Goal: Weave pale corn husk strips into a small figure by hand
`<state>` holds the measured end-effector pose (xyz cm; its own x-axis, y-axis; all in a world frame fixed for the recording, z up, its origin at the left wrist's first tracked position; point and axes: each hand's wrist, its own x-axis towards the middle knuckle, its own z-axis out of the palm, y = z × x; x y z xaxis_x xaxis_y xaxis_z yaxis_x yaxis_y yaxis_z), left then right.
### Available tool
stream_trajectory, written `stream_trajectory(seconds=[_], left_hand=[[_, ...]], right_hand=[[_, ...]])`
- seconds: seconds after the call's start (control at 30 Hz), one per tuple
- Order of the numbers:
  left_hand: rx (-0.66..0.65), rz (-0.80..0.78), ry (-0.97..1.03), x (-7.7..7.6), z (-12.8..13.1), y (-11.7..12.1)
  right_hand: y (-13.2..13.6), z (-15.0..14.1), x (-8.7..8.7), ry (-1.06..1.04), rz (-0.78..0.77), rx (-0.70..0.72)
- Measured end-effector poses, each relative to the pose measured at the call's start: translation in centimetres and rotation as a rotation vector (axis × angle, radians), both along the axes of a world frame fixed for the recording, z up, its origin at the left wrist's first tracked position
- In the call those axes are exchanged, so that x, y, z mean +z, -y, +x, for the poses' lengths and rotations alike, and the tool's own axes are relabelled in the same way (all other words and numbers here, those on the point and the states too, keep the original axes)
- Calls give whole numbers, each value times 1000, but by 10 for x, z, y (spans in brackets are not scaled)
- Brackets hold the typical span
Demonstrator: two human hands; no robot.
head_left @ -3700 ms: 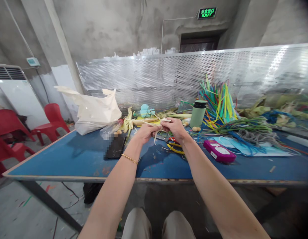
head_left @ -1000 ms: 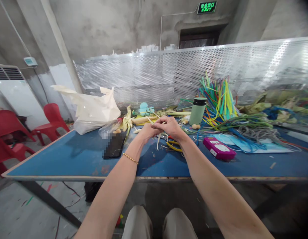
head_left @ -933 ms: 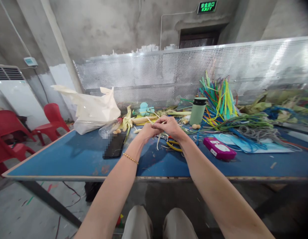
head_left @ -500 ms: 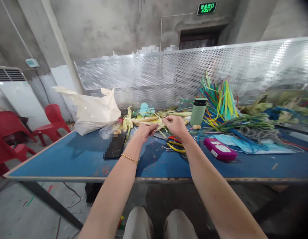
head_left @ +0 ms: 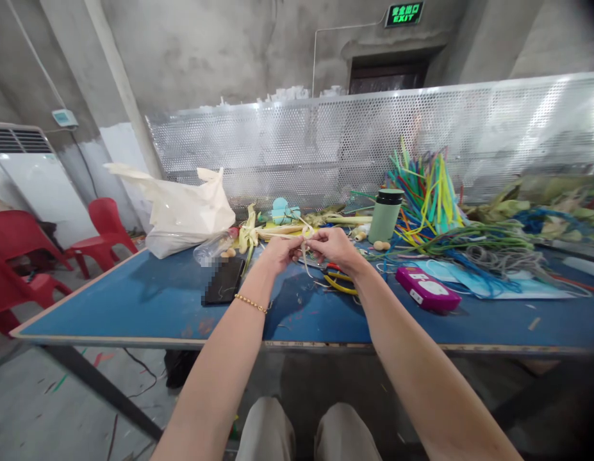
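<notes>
My left hand (head_left: 281,252) and my right hand (head_left: 334,246) meet above the middle of the blue table (head_left: 147,314). Both are closed in a pinch on a pale corn husk strip (head_left: 304,255). One end of the strip loops up above the fingers, and a thin end hangs below them. Under my right wrist lies a tool with yellow and red handles (head_left: 339,283), partly hidden by the arm. Behind my hands are more husk pieces (head_left: 272,232). Left of my left hand, a black tablet-like slab (head_left: 224,282) lies flat.
A white plastic bag (head_left: 188,214) and a clear bottle (head_left: 213,248) are at left. At right stand a green jar (head_left: 386,218) and a bundle of coloured strips (head_left: 429,198). Nearer lie a purple packet (head_left: 427,288), blue masks (head_left: 498,282) and tangled cords (head_left: 493,262).
My hands have come closer together. My right hand has lowered slightly, and the strip now loops upward with an end hanging below the fingers.
</notes>
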<state>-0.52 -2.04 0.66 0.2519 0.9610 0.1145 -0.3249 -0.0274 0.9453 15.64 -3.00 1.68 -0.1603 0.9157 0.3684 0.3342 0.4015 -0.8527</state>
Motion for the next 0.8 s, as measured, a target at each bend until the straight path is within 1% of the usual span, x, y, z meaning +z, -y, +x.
stream_trajectory(seconds=[0.13, 0.33, 0.6, 0.8], left_hand=[[-38, 20, -13, 0, -1, 0], [1, 60, -27, -6, 0, -8], [21, -3, -16, -1, -2, -6], [-9, -28, 19, 1, -3, -4]], right_hand=[[3, -1, 2, 29, 26, -30], [4, 1, 4, 68, 25, -42], [0, 7, 2, 96, 92, -54], [-3, 9, 1, 129, 163, -88]])
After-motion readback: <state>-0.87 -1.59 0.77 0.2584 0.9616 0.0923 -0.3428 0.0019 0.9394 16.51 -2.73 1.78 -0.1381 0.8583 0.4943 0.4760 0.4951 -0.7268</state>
